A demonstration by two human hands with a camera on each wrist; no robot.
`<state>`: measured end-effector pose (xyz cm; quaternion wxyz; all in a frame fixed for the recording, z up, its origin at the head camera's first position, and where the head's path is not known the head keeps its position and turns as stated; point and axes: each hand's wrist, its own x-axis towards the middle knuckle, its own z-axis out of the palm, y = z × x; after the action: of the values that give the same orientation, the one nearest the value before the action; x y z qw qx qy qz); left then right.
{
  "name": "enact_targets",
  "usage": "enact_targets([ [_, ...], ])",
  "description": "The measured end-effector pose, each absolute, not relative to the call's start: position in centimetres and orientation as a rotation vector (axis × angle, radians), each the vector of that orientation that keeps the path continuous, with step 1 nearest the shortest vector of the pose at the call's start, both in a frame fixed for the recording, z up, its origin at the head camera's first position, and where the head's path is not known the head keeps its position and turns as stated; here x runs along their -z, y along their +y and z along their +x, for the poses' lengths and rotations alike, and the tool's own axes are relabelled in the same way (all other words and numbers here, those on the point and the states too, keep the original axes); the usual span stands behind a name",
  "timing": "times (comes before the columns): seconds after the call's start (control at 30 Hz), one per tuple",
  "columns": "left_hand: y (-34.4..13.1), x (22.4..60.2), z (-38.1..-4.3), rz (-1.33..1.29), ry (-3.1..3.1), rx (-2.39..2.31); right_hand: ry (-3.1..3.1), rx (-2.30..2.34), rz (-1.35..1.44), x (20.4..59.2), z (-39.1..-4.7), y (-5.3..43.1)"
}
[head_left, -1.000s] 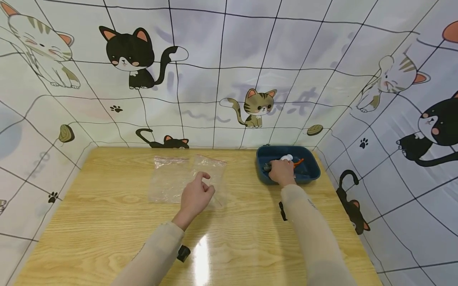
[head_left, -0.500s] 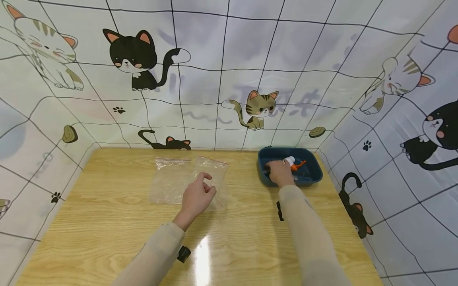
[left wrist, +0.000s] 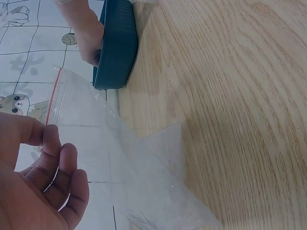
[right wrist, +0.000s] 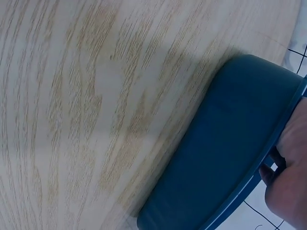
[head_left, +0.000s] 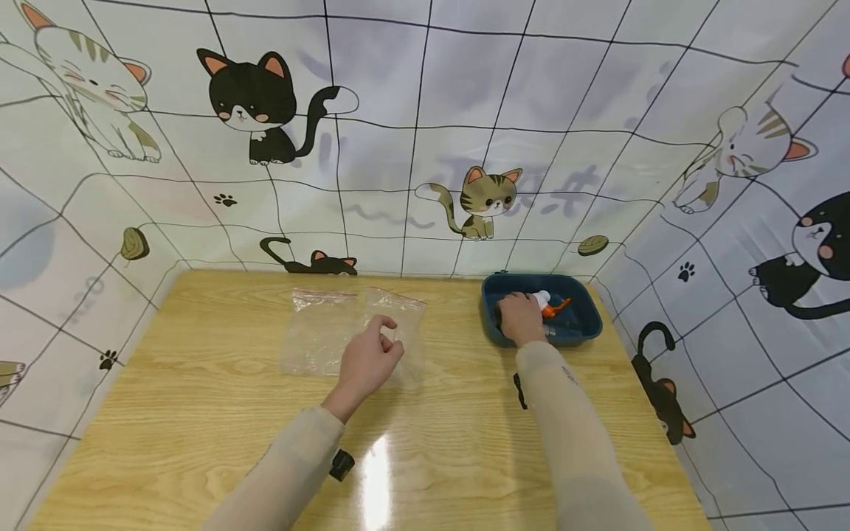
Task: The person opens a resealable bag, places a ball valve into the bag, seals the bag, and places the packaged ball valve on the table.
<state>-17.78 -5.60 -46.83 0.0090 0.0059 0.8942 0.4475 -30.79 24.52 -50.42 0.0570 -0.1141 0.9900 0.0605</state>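
Observation:
In the head view my left hand (head_left: 368, 358) is over the clear plastic bags, thumb and fingertips together. The left wrist view shows it pinching a clear zip bag (left wrist: 103, 143) at the red-lined zip edge, the bag raised off the table. Another clear zip bag (head_left: 319, 339) lies flat to the left. My right hand (head_left: 521, 318) reaches down into a dark blue basin (head_left: 591, 335) at the far right. Its fingertips are mostly hidden, and a dark thing shows beside them. Right of that hand lie a white round-ended thing (head_left: 542, 299) and an orange piece (head_left: 556, 308).
A light wood-grain table (head_left: 219, 428) carries everything. Behind it and at both sides hang wall sheets (head_left: 372, 155) printed with cats and grid lines. The basin stands near the back right corner. A black strap piece (head_left: 341, 465) sits at the left sleeve.
The whole head view shifts slightly. My right hand moves a little within the basin, and the white thing shows more clearly beside it. My left hand stays about the same.

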Motion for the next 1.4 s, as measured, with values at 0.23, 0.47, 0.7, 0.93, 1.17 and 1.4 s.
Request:
enact_targets([
  [0.23,-5.7,46.7,-17.8,0.038,2.808,-1.393,3.041,-0.125,-0.350,50.5,-30.6,25.0],
  [0.47,-5.5,46.7,-17.7,0.030,2.810,-1.398,3.109,-0.127,-0.327,51.0,-30.4,25.6],
  [0.7,-5.4,46.8,-17.5,0.030,2.795,-1.404,3.277,0.060,-0.233,51.2,-29.9,26.0],
  [0.93,-5.5,46.8,-17.5,0.033,2.781,-1.414,3.436,0.389,-0.207,51.3,-29.5,26.3],
  [1.17,-5.5,46.7,-17.4,0.022,2.765,-1.431,3.497,0.599,-0.240,50.5,-29.4,25.9],
  [1.4,-5.5,46.6,-17.3,0.026,2.768,-1.427,3.446,0.667,-0.300,49.3,-28.9,25.0],
])
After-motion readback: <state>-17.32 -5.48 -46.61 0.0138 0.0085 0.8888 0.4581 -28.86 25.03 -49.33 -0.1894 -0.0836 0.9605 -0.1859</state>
